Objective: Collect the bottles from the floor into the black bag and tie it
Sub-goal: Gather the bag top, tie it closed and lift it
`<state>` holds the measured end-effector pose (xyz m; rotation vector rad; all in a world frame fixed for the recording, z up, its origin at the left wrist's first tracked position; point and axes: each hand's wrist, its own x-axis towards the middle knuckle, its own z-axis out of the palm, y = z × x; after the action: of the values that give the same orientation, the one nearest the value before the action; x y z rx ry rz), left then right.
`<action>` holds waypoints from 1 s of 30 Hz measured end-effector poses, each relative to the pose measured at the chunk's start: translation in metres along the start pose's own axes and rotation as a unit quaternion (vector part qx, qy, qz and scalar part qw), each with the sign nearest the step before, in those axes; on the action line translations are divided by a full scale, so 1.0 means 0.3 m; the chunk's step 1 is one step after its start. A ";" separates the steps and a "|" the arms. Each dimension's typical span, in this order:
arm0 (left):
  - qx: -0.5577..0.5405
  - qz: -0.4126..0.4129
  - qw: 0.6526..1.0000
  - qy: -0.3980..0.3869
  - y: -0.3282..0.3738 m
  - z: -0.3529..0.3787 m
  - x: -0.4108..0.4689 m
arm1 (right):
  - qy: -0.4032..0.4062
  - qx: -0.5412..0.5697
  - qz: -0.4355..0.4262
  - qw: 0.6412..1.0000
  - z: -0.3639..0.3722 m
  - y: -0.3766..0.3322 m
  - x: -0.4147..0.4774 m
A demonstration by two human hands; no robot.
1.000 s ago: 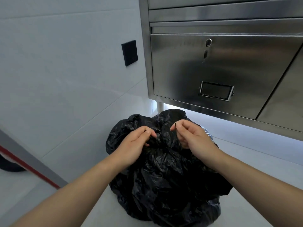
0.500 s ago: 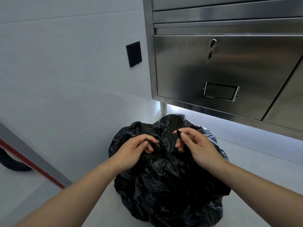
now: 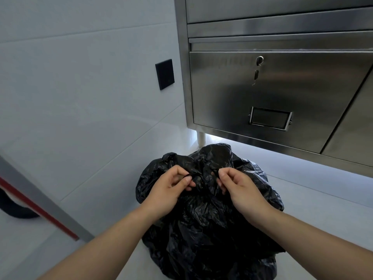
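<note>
Since a moment ago my hands have drawn a little closer together over the top of the black bag (image 3: 207, 215), and I am working the knot. My left hand (image 3: 167, 190) pinches a twist of plastic between thumb and fingers; my right hand (image 3: 240, 190) pinches the opposite twist. I judge the collecting done, since no bottles lie loose around the bag, and only the tying remains. The bag looks full, crinkled and glossy, sitting on the pale floor (image 3: 314, 199) just in front of the steel cabinet (image 3: 282, 93).
</note>
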<state>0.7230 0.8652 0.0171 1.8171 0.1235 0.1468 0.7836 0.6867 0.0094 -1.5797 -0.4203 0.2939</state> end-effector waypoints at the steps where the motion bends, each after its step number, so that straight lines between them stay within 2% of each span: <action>1: -0.006 0.003 1.000 0.006 0.002 0.002 -0.001 | 0.005 0.006 -0.003 1.000 0.000 -0.001 0.000; 7: 0.007 0.027 1.000 0.001 0.011 0.009 -0.004 | 0.019 0.060 -0.013 0.998 -0.006 0.001 -0.002; 11: 0.012 0.037 0.999 -0.005 0.016 0.013 -0.001 | 0.002 0.038 -0.032 0.999 0.005 0.008 -0.004; 16: 0.008 0.038 0.999 -0.009 0.019 0.016 -0.001 | -0.038 -0.059 -0.057 0.996 0.004 0.017 -0.009; 20: 0.006 0.038 0.999 -0.002 0.012 0.005 0.004 | -0.051 -0.028 -0.006 0.998 0.004 0.022 -0.008; 25: -0.027 0.031 0.999 0.008 0.004 0.000 0.007 | -0.049 -0.063 -0.043 0.996 0.008 0.013 -0.010; 30: 0.010 0.044 0.999 0.002 -0.004 0.000 0.006 | -0.052 -0.010 -0.056 0.997 0.012 0.004 -0.007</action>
<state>0.7249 0.8658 0.0161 1.8438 0.0475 0.2116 0.7803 0.6889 0.0078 -1.5589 -0.5919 0.2867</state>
